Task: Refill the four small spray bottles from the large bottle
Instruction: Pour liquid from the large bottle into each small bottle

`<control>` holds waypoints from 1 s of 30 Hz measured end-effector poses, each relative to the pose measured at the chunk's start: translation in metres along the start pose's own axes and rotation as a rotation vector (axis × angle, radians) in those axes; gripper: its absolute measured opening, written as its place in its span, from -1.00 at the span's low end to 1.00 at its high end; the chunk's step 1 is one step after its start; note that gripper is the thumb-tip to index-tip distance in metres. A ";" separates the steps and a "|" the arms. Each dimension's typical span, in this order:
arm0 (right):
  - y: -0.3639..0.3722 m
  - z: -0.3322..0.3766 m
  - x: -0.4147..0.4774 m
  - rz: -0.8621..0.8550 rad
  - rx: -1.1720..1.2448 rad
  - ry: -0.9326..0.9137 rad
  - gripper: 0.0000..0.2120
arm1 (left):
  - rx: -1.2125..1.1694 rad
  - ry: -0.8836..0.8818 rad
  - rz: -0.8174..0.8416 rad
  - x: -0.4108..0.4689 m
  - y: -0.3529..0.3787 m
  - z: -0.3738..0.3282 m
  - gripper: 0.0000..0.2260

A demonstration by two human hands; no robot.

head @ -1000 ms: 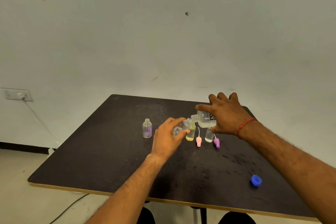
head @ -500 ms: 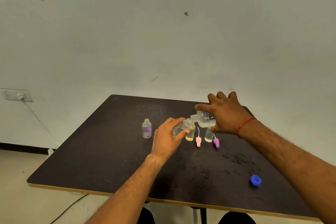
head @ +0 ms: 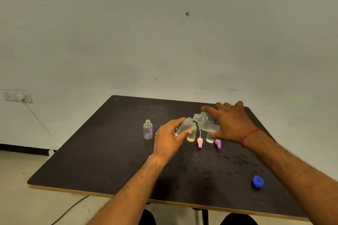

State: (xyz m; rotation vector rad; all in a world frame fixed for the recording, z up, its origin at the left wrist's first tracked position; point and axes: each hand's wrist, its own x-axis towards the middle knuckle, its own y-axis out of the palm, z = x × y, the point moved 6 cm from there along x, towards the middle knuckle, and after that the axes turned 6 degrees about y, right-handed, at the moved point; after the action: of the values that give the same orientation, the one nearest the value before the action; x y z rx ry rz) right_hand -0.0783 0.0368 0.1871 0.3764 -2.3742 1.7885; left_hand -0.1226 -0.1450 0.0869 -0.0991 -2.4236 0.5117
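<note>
- Right hand grips the tilted large bottle, its mouth at the mouth of the small bottle held by the left hand.
- Blue cap lies on the table.

Black letters "re" stand on the side of the tilted large bottle, toward its 3 o'clock end. The right hand hides the rest; a lower line is unreadable.

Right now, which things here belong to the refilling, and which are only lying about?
Job: large bottle, tilted small bottle, yellow bottle, clear bottle, purple-tinted bottle, pink spray top, purple spray top, blue cap (probably the large bottle's).
Lying about: wall socket, cable.
</note>
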 end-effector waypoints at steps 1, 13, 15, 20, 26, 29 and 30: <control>0.003 -0.001 -0.002 0.001 0.046 0.021 -0.27 | -0.015 -0.007 0.002 0.000 0.000 0.000 -0.61; 0.042 -0.016 -0.033 0.020 0.415 0.237 -0.31 | 0.058 -0.171 0.012 0.012 0.006 0.044 -0.60; 0.047 -0.016 -0.037 0.013 0.483 0.263 -0.31 | 0.093 -0.215 0.013 0.015 0.007 0.054 -0.61; 0.060 -0.016 -0.042 0.003 0.585 0.313 -0.24 | 0.181 -0.295 0.031 0.018 0.008 0.073 -0.66; 0.071 -0.017 -0.041 -0.019 0.680 0.347 -0.20 | 0.217 -0.356 0.065 0.020 0.013 0.090 -0.70; 0.072 -0.016 -0.042 -0.031 0.711 0.354 -0.18 | 0.218 -0.379 0.078 0.019 0.017 0.097 -0.71; 0.072 -0.015 -0.042 -0.031 0.716 0.358 -0.18 | 0.220 -0.385 0.080 0.019 0.018 0.099 -0.71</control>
State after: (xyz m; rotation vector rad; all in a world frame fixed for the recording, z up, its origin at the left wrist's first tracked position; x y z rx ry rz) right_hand -0.0592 0.0746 0.1135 0.1390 -1.4372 2.3987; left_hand -0.1997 -0.1581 0.0210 -0.0021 -2.7216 0.9013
